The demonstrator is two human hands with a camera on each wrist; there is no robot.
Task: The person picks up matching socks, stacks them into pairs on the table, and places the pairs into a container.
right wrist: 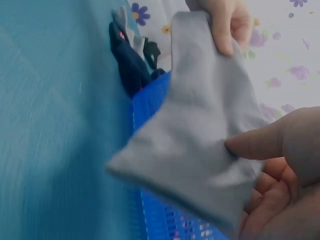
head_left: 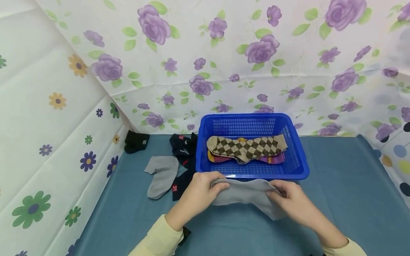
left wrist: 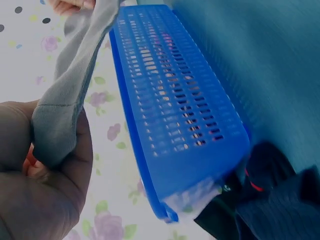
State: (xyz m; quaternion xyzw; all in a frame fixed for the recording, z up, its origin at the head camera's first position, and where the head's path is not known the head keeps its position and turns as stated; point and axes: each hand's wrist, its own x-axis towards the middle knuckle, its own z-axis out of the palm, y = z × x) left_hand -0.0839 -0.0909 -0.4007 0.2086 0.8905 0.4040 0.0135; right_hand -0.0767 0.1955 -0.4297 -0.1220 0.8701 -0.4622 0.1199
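A grey sock (head_left: 240,192) is stretched sideways in front of the blue basket, held up by both hands. My left hand (head_left: 203,188) pinches one end between thumb and fingers. At the other end, my right hand (head_left: 293,199) grips the sock with the thumb on the near face. The right wrist view shows the grey fabric (right wrist: 195,110) spread broad and flat, its free corner hanging toward the table. Inside the basket (head_left: 302,170) lies a pair of brown-and-beige argyle socks (head_left: 250,148) on top of yellow and purple striped socks (head_left: 272,158).
Another grey sock (head_left: 164,176) lies bent on the blue-green tabletop (head_left: 121,220), left of the basket. Several dark socks (head_left: 182,149) with red and white lettering bunch against the basket's left side. A black sock (head_left: 136,141) sits in the back left corner. Flowered sheets (head_left: 205,53) stand around the table.
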